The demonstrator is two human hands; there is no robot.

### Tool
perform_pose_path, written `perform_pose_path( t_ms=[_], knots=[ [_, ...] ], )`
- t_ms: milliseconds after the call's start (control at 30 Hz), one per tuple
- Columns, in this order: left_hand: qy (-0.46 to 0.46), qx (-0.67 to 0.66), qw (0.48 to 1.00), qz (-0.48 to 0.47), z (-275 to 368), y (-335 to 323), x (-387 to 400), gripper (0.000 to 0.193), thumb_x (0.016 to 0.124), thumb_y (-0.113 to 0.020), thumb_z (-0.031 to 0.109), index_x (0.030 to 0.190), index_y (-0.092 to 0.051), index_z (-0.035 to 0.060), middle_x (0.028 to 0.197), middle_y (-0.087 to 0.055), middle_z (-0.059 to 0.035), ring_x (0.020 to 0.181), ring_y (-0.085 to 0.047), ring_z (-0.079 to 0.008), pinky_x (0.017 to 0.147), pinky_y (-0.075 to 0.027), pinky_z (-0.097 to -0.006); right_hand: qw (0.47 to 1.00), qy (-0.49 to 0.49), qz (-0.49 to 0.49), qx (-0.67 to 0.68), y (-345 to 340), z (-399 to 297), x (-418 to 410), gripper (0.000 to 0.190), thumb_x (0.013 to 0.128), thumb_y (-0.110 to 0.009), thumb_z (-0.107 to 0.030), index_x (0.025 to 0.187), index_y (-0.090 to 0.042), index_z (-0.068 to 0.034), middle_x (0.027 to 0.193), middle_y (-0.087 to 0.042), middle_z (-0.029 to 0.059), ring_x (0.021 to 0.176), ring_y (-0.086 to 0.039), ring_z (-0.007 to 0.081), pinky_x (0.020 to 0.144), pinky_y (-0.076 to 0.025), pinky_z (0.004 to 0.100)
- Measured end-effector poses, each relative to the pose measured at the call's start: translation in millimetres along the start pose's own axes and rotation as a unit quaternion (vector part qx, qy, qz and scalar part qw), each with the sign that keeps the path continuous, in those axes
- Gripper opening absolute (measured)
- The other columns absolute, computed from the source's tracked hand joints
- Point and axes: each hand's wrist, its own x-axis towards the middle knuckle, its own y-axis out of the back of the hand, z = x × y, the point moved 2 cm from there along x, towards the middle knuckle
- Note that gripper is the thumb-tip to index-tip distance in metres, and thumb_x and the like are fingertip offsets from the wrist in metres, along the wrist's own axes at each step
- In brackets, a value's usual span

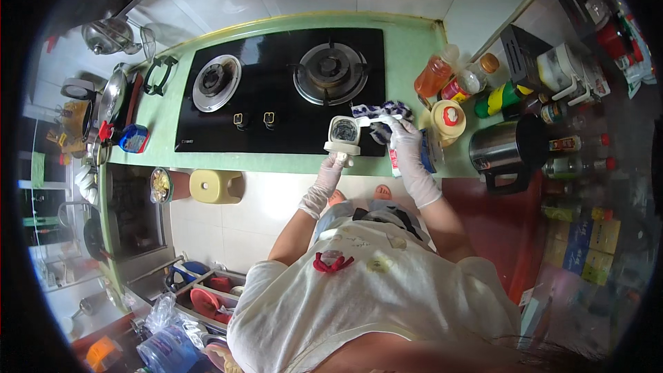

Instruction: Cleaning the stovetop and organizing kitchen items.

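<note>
My left hand (330, 173), in a thin translucent glove, holds a small cream plastic container (344, 134) with a dark, greyish inside, at the front edge of the black gas cooktop (259, 88). My right hand (406, 140), gloved too, grips a white-handled brush or similar small tool (378, 118), whose far end meets the container's right rim. Under and behind that tool lies a dark-and-white patterned fluffy cloth (396, 109) on the cooktop's front right corner. A white and red tube or packet (395, 163) and a blue packet (429, 150) lie beside my right hand.
The right burner (329, 67) and left burner (216, 83) are uncovered. Several bottles, a cream lidded jar (448, 120) and a steel kettle (494, 145) stand at right. A loose pan support (160, 75) and blue container (133, 139) sit at left. Below is a yellow stool (215, 186).
</note>
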Motion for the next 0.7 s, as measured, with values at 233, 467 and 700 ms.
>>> perform_pose_path(
  t_ms=[233,467,700],
  knots=[
    [0.015,-0.034,0.999,0.027,-18.9,-2.3,10.0,0.031,0.093,-0.053,0.039,0.092,-0.064,0.0101,0.079,-0.06,0.0018,0.077,-0.05,-0.0082,0.075,-0.041,-0.0269,0.997,0.037,0.064,-0.031,30.3,13.9,-13.7,0.01,0.084,-0.066,-0.011,0.088,-0.071,-0.004,0.072,-0.062,-0.0048,0.053,-0.045,0.0011,0.047,-0.034,0.0183],
    [0.011,0.047,0.993,0.109,-14.0,8.1,7.9,0.027,0.091,-0.058,0.032,0.099,-0.062,0.0061,0.093,-0.059,-0.0025,0.083,-0.052,-0.0113,0.076,-0.043,-0.0273,0.995,0.032,0.082,-0.048,43.7,43.5,-17.0,0.013,0.081,-0.069,-0.007,0.092,-0.071,-0.001,0.078,-0.065,-0.0021,0.063,-0.054,0.0035,0.056,-0.042,0.0177],
    [-0.223,0.356,0.886,0.197,106.2,3.5,-6.0,0.067,0.061,-0.083,0.02,0.12,-0.052,0.0102,0.11,-0.052,-0.0055,0.093,-0.051,-0.019,0.076,-0.044,-0.0294,0.993,0.062,0.098,-0.016,52.0,32.4,-21.3,0.013,0.083,-0.068,-0.011,0.093,-0.071,-0.004,0.07,-0.062,-0.0054,0.053,-0.046,0.0006,0.046,-0.036,0.0169]
  ],
)
